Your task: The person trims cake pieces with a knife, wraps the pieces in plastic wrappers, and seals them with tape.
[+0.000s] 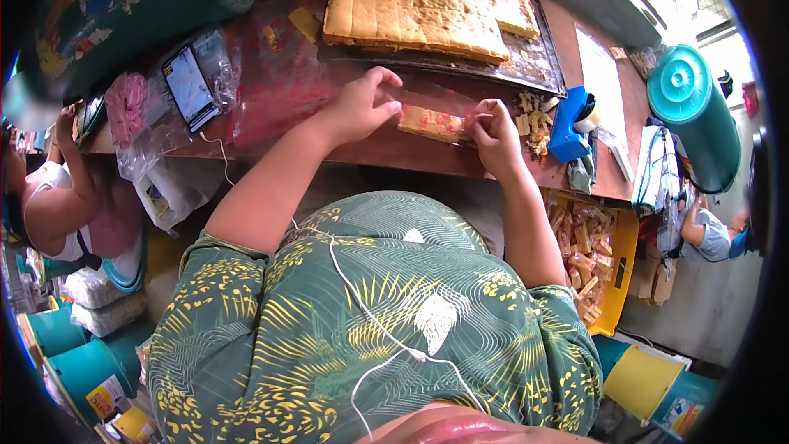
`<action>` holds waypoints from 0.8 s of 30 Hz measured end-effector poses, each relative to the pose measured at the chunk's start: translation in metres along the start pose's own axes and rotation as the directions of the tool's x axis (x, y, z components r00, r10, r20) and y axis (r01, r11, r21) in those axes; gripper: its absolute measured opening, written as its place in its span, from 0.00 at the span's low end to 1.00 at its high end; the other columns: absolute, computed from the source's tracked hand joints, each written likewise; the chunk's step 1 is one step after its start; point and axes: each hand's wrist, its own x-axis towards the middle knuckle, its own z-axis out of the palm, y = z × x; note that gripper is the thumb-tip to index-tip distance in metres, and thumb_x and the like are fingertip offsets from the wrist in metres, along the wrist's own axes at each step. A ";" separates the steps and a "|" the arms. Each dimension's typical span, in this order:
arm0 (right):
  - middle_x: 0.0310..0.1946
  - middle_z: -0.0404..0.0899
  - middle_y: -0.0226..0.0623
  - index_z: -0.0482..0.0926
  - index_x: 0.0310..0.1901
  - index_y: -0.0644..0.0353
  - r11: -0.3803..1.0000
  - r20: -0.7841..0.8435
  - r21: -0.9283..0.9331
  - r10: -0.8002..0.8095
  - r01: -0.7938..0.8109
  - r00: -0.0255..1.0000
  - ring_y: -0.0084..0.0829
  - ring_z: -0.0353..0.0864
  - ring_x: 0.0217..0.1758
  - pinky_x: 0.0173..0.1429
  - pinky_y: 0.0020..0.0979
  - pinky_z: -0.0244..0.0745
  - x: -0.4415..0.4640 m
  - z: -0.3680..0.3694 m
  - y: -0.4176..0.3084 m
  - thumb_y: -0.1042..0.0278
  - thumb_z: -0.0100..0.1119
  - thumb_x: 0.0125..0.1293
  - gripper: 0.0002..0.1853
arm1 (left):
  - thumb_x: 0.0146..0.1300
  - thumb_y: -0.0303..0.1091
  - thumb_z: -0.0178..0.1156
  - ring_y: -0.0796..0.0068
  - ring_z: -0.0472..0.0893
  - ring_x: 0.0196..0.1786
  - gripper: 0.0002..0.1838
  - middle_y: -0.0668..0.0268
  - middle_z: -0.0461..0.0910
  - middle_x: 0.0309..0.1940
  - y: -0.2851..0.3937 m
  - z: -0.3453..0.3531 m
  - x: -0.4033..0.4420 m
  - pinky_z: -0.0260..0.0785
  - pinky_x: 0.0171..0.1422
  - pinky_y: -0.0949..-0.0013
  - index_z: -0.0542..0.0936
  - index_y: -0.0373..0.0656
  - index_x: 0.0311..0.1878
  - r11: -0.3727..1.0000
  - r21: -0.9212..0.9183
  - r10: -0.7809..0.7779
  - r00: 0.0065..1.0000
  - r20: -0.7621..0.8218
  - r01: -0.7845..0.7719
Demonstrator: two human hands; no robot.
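Observation:
A cake slice in a clear wrapper with red print (432, 124) lies at the front of the table. My right hand (496, 138) pinches the wrapper at the slice's right end. My left hand (367, 104) is at the other end, its thumb tip close to or touching the wrapper and its fingers curved apart. Behind both hands, a large sheet of golden cake (423, 6), scored into pieces, rests on a dark baking tray (542, 62). One corner piece is gone from the sheet. Red-printed plastic wrappers (275, 74) spread to the left.
A blue tape dispenser (569, 127) stands right of some cake scraps (536, 122). A yellow crate (620, 271) of wrapped slices sits below the table at right. A lit phone (189, 86) with a cable lies left. A person (62, 197) sits at far left, another (713, 230) at far right.

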 end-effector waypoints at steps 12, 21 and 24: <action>0.36 0.84 0.26 0.86 0.46 0.64 0.968 0.065 -0.086 0.240 -0.235 0.968 0.19 0.80 0.37 0.45 0.24 0.79 -0.013 0.007 -0.033 0.70 0.74 0.64 0.12 | 0.71 0.29 0.64 0.80 0.81 0.56 0.16 0.63 0.87 0.52 0.017 0.001 -0.003 0.71 0.67 0.72 0.83 0.33 0.59 0.983 -0.120 -0.134 0.989 0.064 0.141; 0.38 0.80 0.37 0.89 0.34 0.58 0.584 0.191 -0.761 -0.216 0.284 0.957 0.43 0.79 0.49 0.51 0.41 0.78 -0.009 -0.016 -0.026 0.63 0.79 0.56 0.10 | 0.64 0.39 0.69 0.52 0.71 0.62 0.10 0.57 0.76 0.51 0.003 -0.006 -0.016 0.66 0.68 0.54 0.87 0.41 0.36 0.829 0.538 0.173 0.985 0.009 -0.151; 0.40 0.80 0.37 0.88 0.34 0.58 0.539 0.111 -0.810 -0.246 0.231 0.963 0.43 0.77 0.51 0.55 0.41 0.76 -0.005 -0.010 -0.030 0.66 0.77 0.56 0.08 | 0.62 0.39 0.69 0.53 0.72 0.62 0.10 0.58 0.77 0.51 0.001 0.004 -0.012 0.66 0.67 0.52 0.86 0.42 0.34 0.803 0.594 0.149 0.980 -0.135 -0.040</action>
